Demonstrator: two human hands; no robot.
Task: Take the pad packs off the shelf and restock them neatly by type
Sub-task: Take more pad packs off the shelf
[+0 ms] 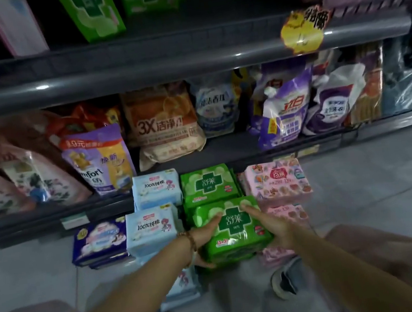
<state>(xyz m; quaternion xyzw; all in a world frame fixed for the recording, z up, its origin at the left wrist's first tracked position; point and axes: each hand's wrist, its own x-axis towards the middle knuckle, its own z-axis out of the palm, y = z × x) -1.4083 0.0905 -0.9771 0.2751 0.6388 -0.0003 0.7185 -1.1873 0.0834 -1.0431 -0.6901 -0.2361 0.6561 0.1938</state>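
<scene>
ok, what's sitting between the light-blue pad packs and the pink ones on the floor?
Head view: two green packs, the rear green pack and the front green pack, which the left hand and right hand grip.

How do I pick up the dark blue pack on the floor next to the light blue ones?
Grip the dark blue pack by its left end and front edge, coming from the left. It lies flat, those sides look free, and a light blue pack sits tight against its right end.

floor [364, 185]: pale glossy tiles | shelf [160, 71]: dark grey metal | light: dim
</scene>
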